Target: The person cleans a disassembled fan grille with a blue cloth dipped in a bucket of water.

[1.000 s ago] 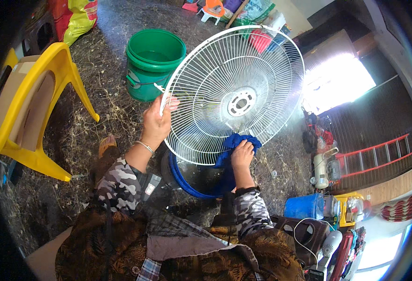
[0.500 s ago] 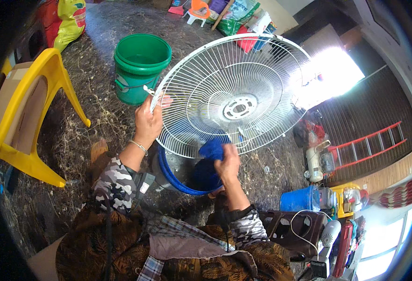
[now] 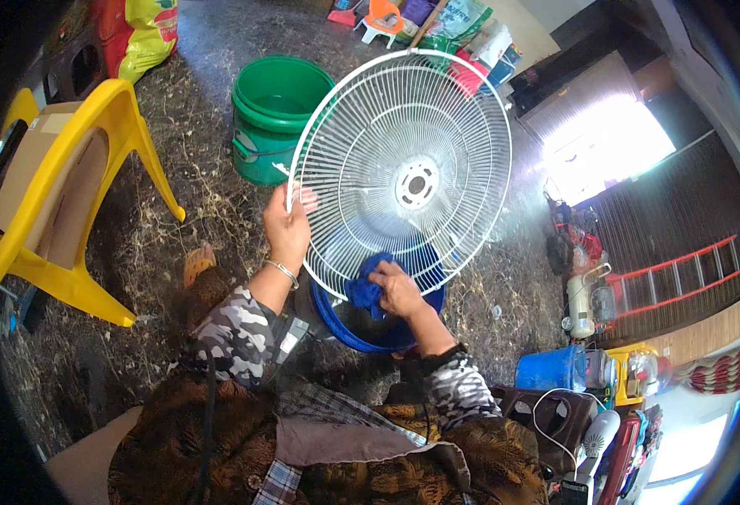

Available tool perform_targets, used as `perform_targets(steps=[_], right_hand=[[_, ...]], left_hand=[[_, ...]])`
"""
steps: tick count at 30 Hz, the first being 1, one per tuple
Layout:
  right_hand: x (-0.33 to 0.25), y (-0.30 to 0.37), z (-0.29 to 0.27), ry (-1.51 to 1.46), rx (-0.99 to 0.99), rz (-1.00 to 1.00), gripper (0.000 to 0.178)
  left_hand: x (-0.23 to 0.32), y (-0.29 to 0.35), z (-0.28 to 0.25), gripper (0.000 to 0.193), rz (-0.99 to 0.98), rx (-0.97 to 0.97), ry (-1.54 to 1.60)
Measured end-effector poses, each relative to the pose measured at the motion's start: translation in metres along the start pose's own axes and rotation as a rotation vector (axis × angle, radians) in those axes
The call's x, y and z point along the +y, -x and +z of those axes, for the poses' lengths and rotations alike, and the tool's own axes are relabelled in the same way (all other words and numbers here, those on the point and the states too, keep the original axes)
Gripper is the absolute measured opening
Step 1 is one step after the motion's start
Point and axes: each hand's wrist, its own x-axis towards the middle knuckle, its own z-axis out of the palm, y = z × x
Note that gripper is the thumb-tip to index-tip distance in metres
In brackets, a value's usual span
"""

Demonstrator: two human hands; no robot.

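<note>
My left hand (image 3: pixel 288 225) is closed around the left rim of a round white wire fan grille (image 3: pixel 405 175), which it holds up at a tilt. My right hand (image 3: pixel 399 290) grips a bunched blue cloth (image 3: pixel 361 289) and presses it to the lower edge of the grille. Directly beneath is a blue bucket (image 3: pixel 342 335), dark inside and partly hidden by the grille and my right hand. A green bucket (image 3: pixel 256 164) with a handle stands on the floor beyond my left hand.
On the left stands a yellow plastic chair (image 3: pixel 79 282) with a cardboard piece (image 3: pixel 37 189). At right are another blue bucket (image 3: pixel 546 368), a dark plastic stool (image 3: pixel 555 412) and a white hair dryer (image 3: pixel 599 431). A red ladder (image 3: pixel 681 278) lies farther back. Bags and a small orange chair (image 3: pixel 380 21) are at the far side.
The grille has turned to face me more fully, and its right side has swung inward. My right hand and the cloth have shifted slightly left and down along its lower edge.
</note>
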Motion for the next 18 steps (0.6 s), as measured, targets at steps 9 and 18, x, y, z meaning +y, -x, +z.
perform_targets(steps=[9, 18], right_hand=[[0.069, 0.104, 0.0, -0.23, 0.217, 0.325, 0.034], [0.092, 0.149, 0.023, -2.12, 0.991, 0.386, 0.046]], left_hand=[[0.025, -0.004, 0.024, 0.022, 0.118, -0.095, 0.035], [0.123, -0.024, 0.042, 0.028, 0.443, -0.304, -0.28]])
